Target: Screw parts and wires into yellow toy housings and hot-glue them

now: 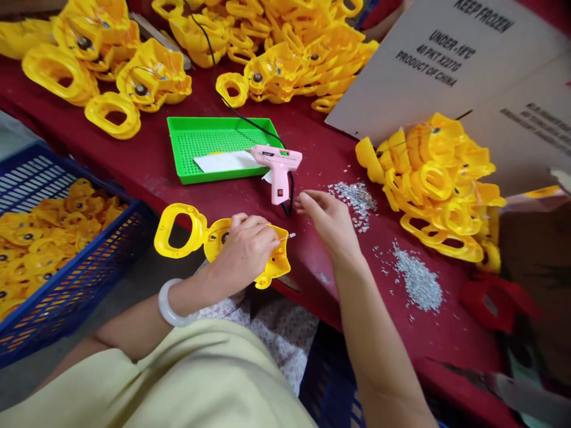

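Note:
My left hand [245,249] is closed around a yellow plastic shell with a looped handle [178,229], holding it at the near edge of the dark red table [321,160]. A thin wire end pokes out past its fingers. My right hand [328,223] hovers just right of the shell, fingers loosely curled, next to a pink glue gun [279,166] that stands on the table with its black cord trailing back. I cannot make out anything between the right fingers.
A green tray [196,145] with white paper lies behind the glue gun. Heaps of yellow shells [435,184] sit right, back and left. Small silvery bits [417,279] are scattered on the table. A blue crate [53,249] of yellow parts stands at left; cardboard [428,59] leans at back right.

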`<state>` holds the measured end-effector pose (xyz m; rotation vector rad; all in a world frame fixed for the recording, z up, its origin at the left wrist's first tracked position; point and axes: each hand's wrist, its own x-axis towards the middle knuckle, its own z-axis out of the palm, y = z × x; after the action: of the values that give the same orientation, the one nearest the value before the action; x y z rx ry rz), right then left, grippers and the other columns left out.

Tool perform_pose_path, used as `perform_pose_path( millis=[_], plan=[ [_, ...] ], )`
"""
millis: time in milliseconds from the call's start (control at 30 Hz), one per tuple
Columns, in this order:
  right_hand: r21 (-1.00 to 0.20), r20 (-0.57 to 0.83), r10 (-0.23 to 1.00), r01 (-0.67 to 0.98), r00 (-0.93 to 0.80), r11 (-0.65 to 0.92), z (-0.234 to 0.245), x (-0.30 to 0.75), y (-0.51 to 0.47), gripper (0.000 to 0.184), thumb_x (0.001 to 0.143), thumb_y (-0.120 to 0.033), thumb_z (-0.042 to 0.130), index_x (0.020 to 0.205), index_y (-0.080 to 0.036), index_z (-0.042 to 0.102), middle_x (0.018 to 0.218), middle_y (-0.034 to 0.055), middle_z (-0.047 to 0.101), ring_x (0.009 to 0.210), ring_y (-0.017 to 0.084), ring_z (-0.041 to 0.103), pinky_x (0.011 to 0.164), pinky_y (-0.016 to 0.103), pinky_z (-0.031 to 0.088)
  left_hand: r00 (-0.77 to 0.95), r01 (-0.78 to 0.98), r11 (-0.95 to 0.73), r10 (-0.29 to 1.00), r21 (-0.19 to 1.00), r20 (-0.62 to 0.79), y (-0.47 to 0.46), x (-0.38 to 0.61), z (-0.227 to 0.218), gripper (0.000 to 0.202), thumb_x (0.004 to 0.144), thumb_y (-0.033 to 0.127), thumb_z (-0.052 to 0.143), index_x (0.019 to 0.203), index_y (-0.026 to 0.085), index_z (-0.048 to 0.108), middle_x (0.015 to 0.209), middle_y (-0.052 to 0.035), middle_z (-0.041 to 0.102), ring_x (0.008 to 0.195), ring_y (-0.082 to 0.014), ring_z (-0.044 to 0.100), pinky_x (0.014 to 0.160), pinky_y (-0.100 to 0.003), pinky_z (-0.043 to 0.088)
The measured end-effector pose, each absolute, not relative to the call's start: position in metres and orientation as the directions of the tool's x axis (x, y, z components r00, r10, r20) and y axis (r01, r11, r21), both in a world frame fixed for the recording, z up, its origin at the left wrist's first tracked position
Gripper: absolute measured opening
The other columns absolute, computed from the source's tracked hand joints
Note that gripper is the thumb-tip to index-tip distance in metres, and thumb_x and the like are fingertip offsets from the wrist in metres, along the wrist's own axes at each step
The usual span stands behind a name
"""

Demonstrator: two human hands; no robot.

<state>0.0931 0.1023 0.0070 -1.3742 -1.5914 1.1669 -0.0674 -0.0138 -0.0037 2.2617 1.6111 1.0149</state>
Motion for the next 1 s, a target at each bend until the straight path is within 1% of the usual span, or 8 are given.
perform_pose_path(
  millis=[100,267,367,500,533,667,800,1000],
  plan=[
    [-0.927,-0.144,0.954,0.373,-0.263,-0.037,0.003,0.058,0.134,0.034,0.072,-0.044,0.073,0.089,-0.015,0.068,0.084,0.0068,0.072,0.075,0.017,0.067,0.071,0.030,0.056,0.082,0.817,-0.310,0.897,0.486,0.434,-0.011,-0.093,-0.005,0.021,0.097,0.018,0.045,0.082,0.015,0.059,0.090,-0.0038,0.070,0.097,-0.0212,0.062,0.089,-0.041,0.035],
    [-0.941,-0.323,0.891,0.209,-0.319,-0.266,-0.005,0.031,0.151,0.031,0.065,-0.039,0.079,0.079,-0.015,0.064,0.067,0.0034,0.068,0.057,0.012,0.062,0.054,0.025,0.055,-0.054,0.891,-0.194,0.853,0.411,0.519,-0.004,-0.127,-0.010,0.021,0.097,0.018,0.045,0.082,0.015,0.060,0.088,-0.0056,0.070,0.098,-0.0229,0.063,0.089,-0.043,0.038],
    [-0.959,-0.281,0.899,0.141,-0.335,-0.248,0.000,0.035,0.145,0.032,0.062,-0.037,0.079,0.080,-0.016,0.064,0.065,0.0006,0.065,0.052,0.009,0.058,0.044,0.020,0.049,-0.106,0.912,-0.138,0.831,0.387,0.546,0.000,-0.140,-0.012,0.023,0.097,0.020,0.044,0.081,0.016,0.059,0.087,-0.0056,0.070,0.098,-0.0230,0.063,0.091,-0.044,0.039],
    [-0.980,-0.199,0.877,0.090,-0.437,-0.177,0.021,0.051,0.126,0.032,0.062,-0.033,0.075,0.087,-0.017,0.067,0.080,0.0042,0.071,0.047,0.008,0.049,0.034,0.020,0.035,-0.149,0.918,-0.086,0.831,0.388,0.536,0.002,-0.151,-0.012,0.024,0.097,0.020,0.043,0.080,0.016,0.059,0.085,-0.0053,0.069,0.094,-0.0226,0.063,0.091,-0.044,0.039],
    [-0.979,-0.203,0.864,0.111,-0.461,-0.171,0.026,0.056,0.120,0.031,0.063,-0.034,0.074,0.088,-0.017,0.067,0.079,0.0049,0.071,0.044,0.008,0.047,0.034,0.022,0.033,-0.152,0.920,-0.077,0.832,0.383,0.533,0.002,-0.153,-0.012,0.024,0.097,0.020,0.042,0.080,0.016,0.059,0.085,-0.0054,0.069,0.093,-0.0224,0.063,0.090,-0.043,0.040],
    [-0.941,-0.313,0.780,0.286,-0.543,-0.178,0.034,0.071,0.102,0.029,0.069,-0.037,0.073,0.086,-0.014,0.069,0.056,0.0033,0.063,0.036,0.009,0.041,0.035,0.026,0.027,-0.165,0.929,-0.041,0.843,0.367,0.511,0.001,-0.155,-0.012,0.024,0.097,0.019,0.042,0.080,0.016,0.058,0.083,-0.0050,0.067,0.092,-0.0224,0.062,0.087,-0.041,0.041],
    [-0.908,-0.396,0.703,0.369,-0.590,-0.201,0.027,0.076,0.094,0.031,0.070,-0.042,0.074,0.083,-0.014,0.070,0.067,0.0081,0.068,0.039,0.010,0.043,0.039,0.027,0.028,-0.182,0.933,-0.009,0.850,0.359,0.494,0.001,-0.153,-0.011,0.024,0.097,0.020,0.042,0.080,0.016,0.058,0.082,-0.0057,0.067,0.093,-0.0231,0.062,0.084,-0.040,0.042],
    [-0.899,-0.420,0.600,0.402,-0.681,-0.172,0.020,0.070,0.093,0.029,0.080,-0.042,0.067,0.082,-0.014,0.069,0.050,-0.0003,0.053,0.045,0.009,0.041,0.045,0.026,0.027,-0.178,0.939,-0.002,0.851,0.343,0.494,0.000,-0.152,-0.012,0.023,0.097,0.019,0.042,0.080,0.016,0.057,0.083,-0.0057,0.067,0.095,-0.0229,0.062,0.084,-0.039,0.042]
  ],
)
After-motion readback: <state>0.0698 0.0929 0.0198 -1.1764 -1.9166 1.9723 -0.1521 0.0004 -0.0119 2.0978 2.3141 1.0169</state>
